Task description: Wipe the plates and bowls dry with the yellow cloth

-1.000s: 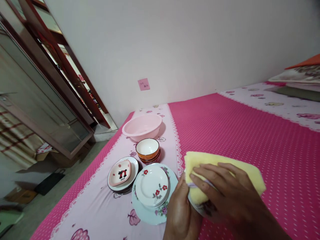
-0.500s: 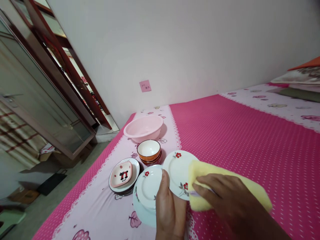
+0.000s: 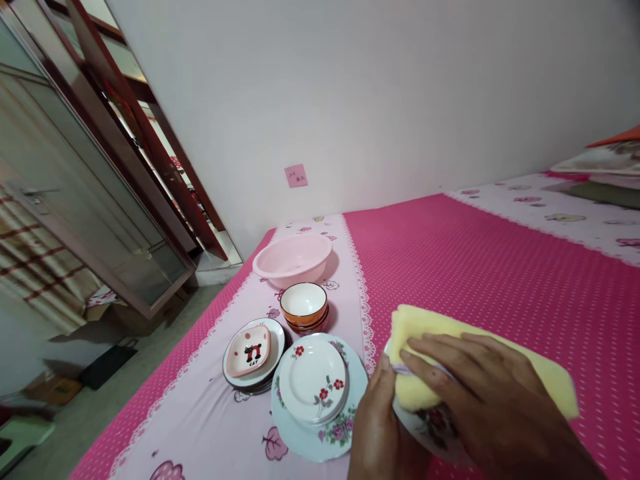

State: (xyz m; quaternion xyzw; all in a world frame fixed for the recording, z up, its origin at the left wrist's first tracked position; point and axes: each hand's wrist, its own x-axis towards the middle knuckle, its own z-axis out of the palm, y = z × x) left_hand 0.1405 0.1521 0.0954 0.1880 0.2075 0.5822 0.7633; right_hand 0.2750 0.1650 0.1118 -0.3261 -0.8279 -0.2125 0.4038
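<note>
My left hand grips the edge of a white plate with red flowers, held over the bed at lower right. Pressed flat on that plate is a folded yellow cloth, and my right hand is closed over it. The cloth hides most of the plate. Left of my left hand, small flowered plates lie stacked on a larger pale plate with purple flowers. Beside them, a pink cat dish sits on dark-rimmed plates.
Stacked orange bowls stand behind the plates, and a pink basin is farther back near the wall. A pink dotted bedspread covers the bed. A pillow lies at far right, and a glass door stands at left.
The held plate has moved right and down, away from the plate stack, uncovering it. Both hands and the cloth have moved right with it; the cloth now covers more of the plate.
</note>
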